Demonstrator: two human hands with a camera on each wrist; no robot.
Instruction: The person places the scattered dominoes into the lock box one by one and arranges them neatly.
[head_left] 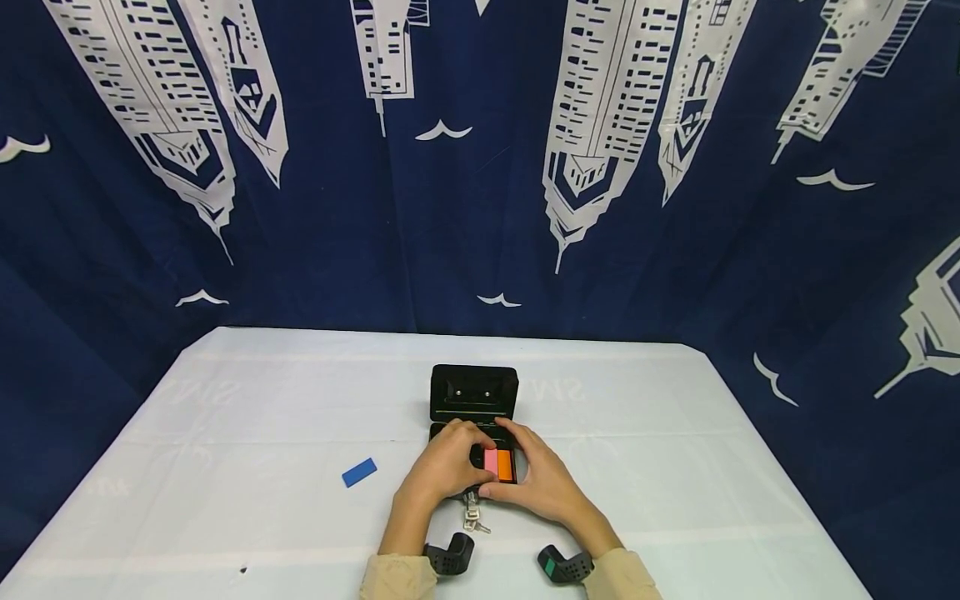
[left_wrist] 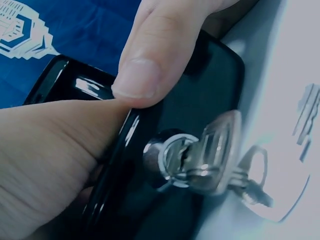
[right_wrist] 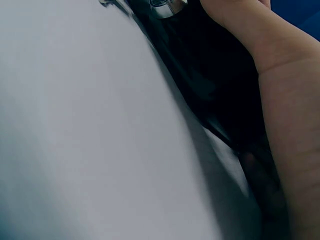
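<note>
A black lock box (head_left: 474,393) stands on the table with its lid raised, and a key (left_wrist: 215,155) sits in its front lock. Inside lie a pink block (head_left: 491,461) and an orange block (head_left: 506,466), side by side. My left hand (head_left: 444,462) reaches over the box's left side, thumb and fingertips at the two ends of the pink block, pinching it. My right hand (head_left: 543,479) grips the box around its right side, with its thumb on the front wall beside the lock. Their fingers partly hide the box's inside.
On the white table (head_left: 247,400), a blue block (head_left: 359,472) lies left of the box. More keys (head_left: 474,521) hang from the lock at the front. A small dark speck (head_left: 243,570) is near the front left. A dark blue printed curtain (head_left: 465,208) stands behind.
</note>
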